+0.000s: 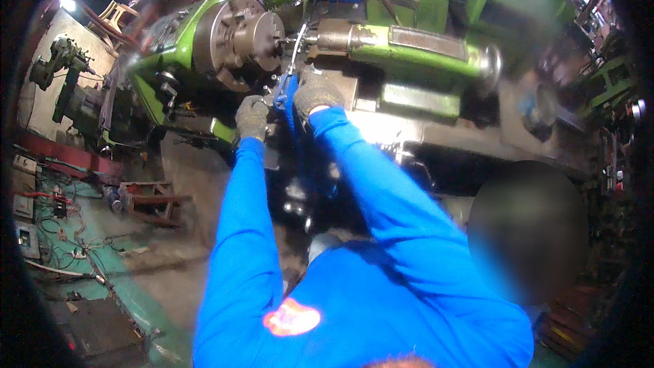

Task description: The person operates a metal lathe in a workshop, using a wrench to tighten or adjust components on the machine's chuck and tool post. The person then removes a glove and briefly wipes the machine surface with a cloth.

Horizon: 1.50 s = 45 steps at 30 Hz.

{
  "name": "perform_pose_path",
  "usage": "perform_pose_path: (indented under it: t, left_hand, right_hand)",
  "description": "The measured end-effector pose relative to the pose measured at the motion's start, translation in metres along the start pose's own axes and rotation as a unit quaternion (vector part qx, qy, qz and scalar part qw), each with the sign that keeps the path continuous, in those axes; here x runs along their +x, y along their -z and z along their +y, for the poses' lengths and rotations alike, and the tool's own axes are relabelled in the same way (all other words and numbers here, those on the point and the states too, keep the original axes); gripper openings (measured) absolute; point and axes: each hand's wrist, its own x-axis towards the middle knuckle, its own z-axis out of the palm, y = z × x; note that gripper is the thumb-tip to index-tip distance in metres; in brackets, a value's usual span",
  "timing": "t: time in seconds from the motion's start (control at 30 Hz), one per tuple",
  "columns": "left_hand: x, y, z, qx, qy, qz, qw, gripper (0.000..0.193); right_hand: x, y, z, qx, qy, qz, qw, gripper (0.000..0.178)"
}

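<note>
Both my hands wear dark knit gloves and work at a green lathe. My left hand [251, 118] is closed low in front of the chuck [216, 37], beside small metal handles; its grip is hidden. To its right, my right hand [317, 91] has its fingers curled by the carriage, next to a blue hose or strap [289, 105] that hangs down. What it grips is hidden. A thin bright metal tube [298, 48] rises from the blue piece, between the round workpiece [262, 35] in the chuck and the tailstock quill [333, 34].
The green tailstock [415, 51] with its handwheel [490, 61] extends to the right. At far left stands another machine [68, 88]. Cables [75, 232] and a rusty metal frame [155, 202] lie on the floor at left. A blurred round patch covers the lower right.
</note>
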Motion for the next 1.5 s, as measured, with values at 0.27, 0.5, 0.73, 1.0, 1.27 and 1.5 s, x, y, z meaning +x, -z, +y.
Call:
perform_pose_path:
  t: [0.27, 0.5, 0.73, 1.0, 1.27, 1.5]
  left_hand:
    - [-0.003, 0.004, -0.056, -0.381, 0.031, 0.054, 0.923, 0.036]
    - [-0.057, 0.032, -0.310, -0.182, 0.077, 0.102, 0.975, 0.034]
    - [-0.187, 0.074, -0.483, 0.412, -0.066, -0.566, 0.711, 0.036]
    - [-0.211, 0.071, -0.458, 0.343, -0.037, -0.518, 0.783, 0.031]
    - [-0.196, 0.081, -0.374, 0.386, -0.163, -0.502, 0.757, 0.028]
    - [-0.229, 0.075, -0.430, 0.396, -0.090, -0.456, 0.792, 0.026]
  right_hand:
    - [-0.002, 0.000, -0.001, -0.031, -0.032, 0.065, 0.997, 0.039]
    - [-0.017, -0.017, -0.016, 0.030, -0.096, 0.156, 0.983, 0.025]
    - [-0.013, -0.028, -0.004, 0.019, -0.115, 0.193, 0.974, 0.032]
    - [-0.013, -0.021, -0.007, 0.029, -0.127, 0.187, 0.974, 0.032]
    - [0.006, -0.020, 0.014, -0.019, -0.135, 0.138, 0.981, 0.035]
    - [-0.014, -0.011, -0.006, 0.024, -0.126, 0.131, 0.983, 0.042]
